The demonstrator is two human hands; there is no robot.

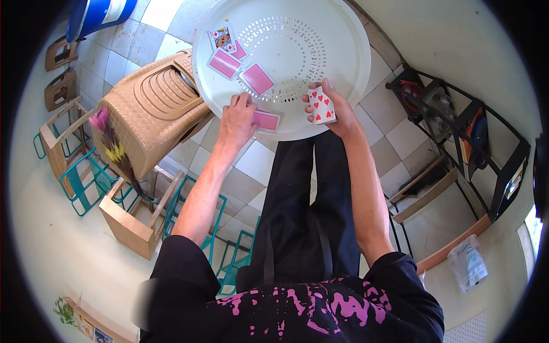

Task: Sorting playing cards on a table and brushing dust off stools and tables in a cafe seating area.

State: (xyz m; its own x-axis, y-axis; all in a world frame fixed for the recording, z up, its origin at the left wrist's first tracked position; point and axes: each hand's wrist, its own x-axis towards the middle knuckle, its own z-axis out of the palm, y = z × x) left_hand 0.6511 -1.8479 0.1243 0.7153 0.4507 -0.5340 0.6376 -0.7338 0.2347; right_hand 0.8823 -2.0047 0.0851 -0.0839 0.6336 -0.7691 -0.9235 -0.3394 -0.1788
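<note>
In my right hand (336, 105) is a deck of playing cards (322, 106), its outermost face showing red hearts. The deck is over the near right part of a white round plastic table (296, 55) with a pierced pattern. My left hand (238, 118) is at the table's near edge, fingers curled, with the thumb on the left end of a pink-backed card (266, 120). Farther up the table lie two more face-down cards, a middle one (257, 79) and a left one (224, 63). A king of diamonds (222, 38) lies face up beyond them, partly over another pink-backed card (239, 50).
A tan woven-pattern plastic stool (150, 90) stands against the table's left side, with a dried-flower bunch (113, 145) on it. Wooden and teal metal frames (128, 214) are behind it. A blue drum (101, 17) stands far left, a black metal rack (463, 124) right.
</note>
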